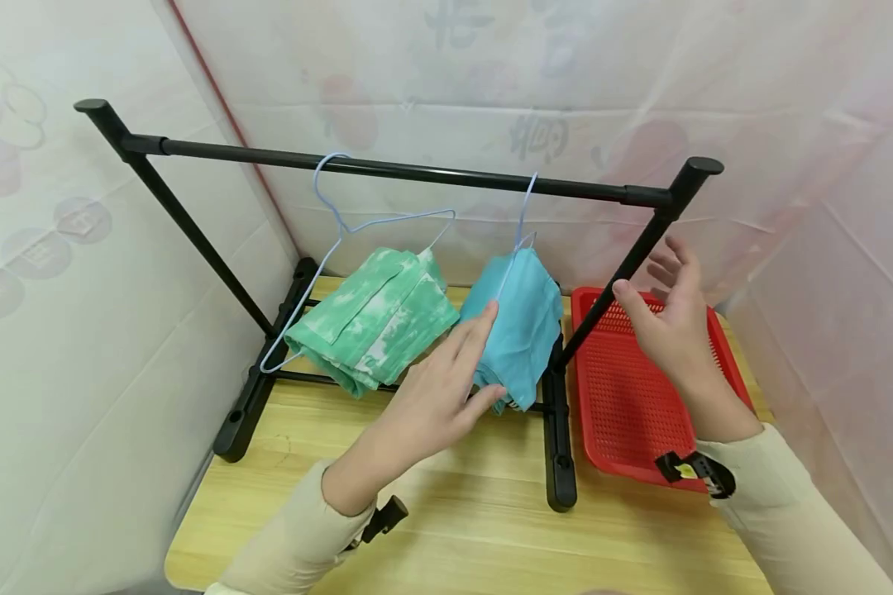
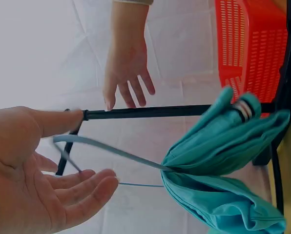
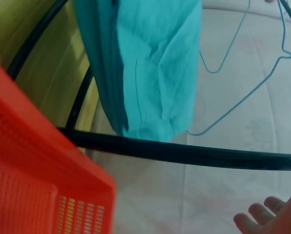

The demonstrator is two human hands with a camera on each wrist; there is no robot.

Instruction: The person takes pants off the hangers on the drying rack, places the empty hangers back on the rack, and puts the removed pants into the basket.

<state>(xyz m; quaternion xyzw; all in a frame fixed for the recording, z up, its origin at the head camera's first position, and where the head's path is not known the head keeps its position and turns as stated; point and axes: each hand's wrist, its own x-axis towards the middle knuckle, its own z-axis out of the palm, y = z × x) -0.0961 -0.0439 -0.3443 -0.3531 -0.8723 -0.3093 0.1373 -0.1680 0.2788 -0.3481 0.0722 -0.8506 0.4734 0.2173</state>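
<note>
My left hand (image 1: 441, 397), fingers straight, is in front of a turquoise folded garment (image 1: 517, 318) draped over a thin blue hanger. In the left wrist view, the hanger (image 2: 106, 148) overlaps the hand's fingers, which are spread and relaxed around it. My right hand (image 1: 673, 326) is raised beside the rack's right post (image 1: 618, 285), above a red basket, with its fingers apart and nothing in them. To the left, a green-and-white tie-dyed garment (image 1: 375, 318) hangs on a second blue hanger (image 1: 327, 248). Both hanger hooks sit over the black rack's top bar (image 1: 417, 171).
The red perforated basket (image 1: 603, 405) stands on the wooden table (image 1: 454, 529) right of the rack. Black rack feet (image 1: 561, 463) extend toward the table's front. Pale printed sheets (image 1: 432, 74) form walls behind and on both sides.
</note>
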